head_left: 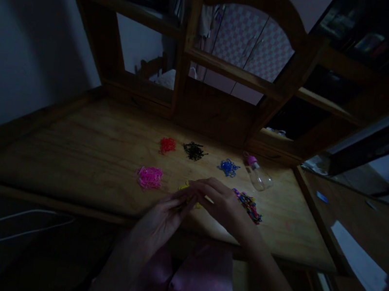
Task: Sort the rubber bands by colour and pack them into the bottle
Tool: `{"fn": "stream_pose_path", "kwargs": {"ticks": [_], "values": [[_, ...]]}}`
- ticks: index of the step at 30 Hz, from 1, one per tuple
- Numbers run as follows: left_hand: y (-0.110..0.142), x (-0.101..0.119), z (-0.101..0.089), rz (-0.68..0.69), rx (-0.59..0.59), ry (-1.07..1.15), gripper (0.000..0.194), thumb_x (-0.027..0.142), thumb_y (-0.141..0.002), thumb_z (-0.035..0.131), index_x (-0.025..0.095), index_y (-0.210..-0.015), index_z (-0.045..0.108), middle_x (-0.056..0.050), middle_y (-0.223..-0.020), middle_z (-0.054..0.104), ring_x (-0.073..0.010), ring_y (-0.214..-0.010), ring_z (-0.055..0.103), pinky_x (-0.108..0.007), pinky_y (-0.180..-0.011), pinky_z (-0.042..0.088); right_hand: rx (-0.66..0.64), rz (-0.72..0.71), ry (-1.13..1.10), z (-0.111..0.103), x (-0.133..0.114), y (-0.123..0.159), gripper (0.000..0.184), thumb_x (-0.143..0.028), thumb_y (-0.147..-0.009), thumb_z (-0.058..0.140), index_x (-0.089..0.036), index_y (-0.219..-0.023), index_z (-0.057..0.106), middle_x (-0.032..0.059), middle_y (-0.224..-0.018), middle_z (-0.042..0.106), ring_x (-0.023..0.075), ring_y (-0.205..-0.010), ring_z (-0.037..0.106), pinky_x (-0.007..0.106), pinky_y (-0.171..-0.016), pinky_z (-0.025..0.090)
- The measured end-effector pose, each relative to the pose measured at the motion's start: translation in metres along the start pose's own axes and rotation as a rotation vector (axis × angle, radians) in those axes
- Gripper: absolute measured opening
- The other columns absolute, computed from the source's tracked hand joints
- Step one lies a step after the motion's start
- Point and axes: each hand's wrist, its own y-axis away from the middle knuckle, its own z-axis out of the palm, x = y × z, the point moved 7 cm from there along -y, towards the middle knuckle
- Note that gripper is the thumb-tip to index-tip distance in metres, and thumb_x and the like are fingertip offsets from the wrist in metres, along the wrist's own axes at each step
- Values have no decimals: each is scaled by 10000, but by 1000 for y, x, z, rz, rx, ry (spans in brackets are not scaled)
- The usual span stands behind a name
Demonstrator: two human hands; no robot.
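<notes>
Two bare hands meet above a pale wooden worktop in a dim room. The left hand comes up from below, its palm partly turned upward and its fingers close together. The right hand reaches in from the right, fingers bent, its fingertips touching or nearly touching those of the left. The grip of each hand is hard to read: the fingers overlap in shadow, and I cannot tell whether anything small is pinched between them.

Under and around the fingertips lies a yellow pile, mostly hidden by the hands. Other small, thin, loop-like pieces lie on the worktop, sorted mostly by colour. Left of the hands is a bright pink pile. Farther back, from left to right, are a red pile, a black pile and a blue pile. A multicoloured pile lies just beyond the right wrist, to its right. Behind that pile, a clear bottle with a pinkish-purple cap lies on its side.

A wooden frame with several openings rises along the back edge. At far right, white paper lies on a separate brown surface.
</notes>
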Motion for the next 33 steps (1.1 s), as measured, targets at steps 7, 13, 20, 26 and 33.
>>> {"fn": "stream_pose_path", "kwargs": {"ticks": [7, 13, 20, 26, 33], "values": [[30, 49, -11, 183, 4, -13, 657, -45, -824, 239, 91, -1449, 391, -139, -1347, 581, -188, -1282, 510, -301, -1059, 463, 93, 56, -213, 25, 14, -72, 190, -148, -892, 588, -183, -1047, 691, 45, -973, 720, 140, -859, 680, 250, -767, 532], [51, 89, -37, 399, 53, -243, 704, -65, -755, 177, 119, -1318, 557, -83, -1346, 582, -124, -1420, 268, -343, -1096, 395, -74, 40, -178, 80, 22, -105, 185, -79, -844, 616, -170, -947, 739, 38, -883, 754, 150, -806, 698, 239, -747, 503], [50, 100, -42, 458, 92, -357, 596, -84, -731, 286, 138, -1123, 676, -88, -1275, 629, -107, -1465, 137, -263, -1128, 337, -67, -121, -290, 63, -18, -92, 294, -147, -930, 539, -211, -1193, 654, 73, -1174, 698, 170, -1076, 655, 324, -927, 514], [41, 86, -36, 432, 98, -439, 537, -97, -706, 276, 182, -902, 691, -112, -1087, 679, -152, -1448, 249, -352, -1125, 347, -303, -344, -178, 46, -56, -70, 353, -67, -906, 540, -194, -1221, 636, 76, -1241, 657, 163, -1217, 554, 328, -1035, 458], [34, 68, -14, 453, -1, -885, 447, -50, -696, 331, 155, -832, 704, -116, -877, 667, -226, -1322, 469, -413, -1083, 389, -265, -326, -22, 37, -37, -49, 319, -97, -916, 545, -223, -1195, 635, 61, -1158, 657, 180, -1091, 590, 321, -921, 501]]}}
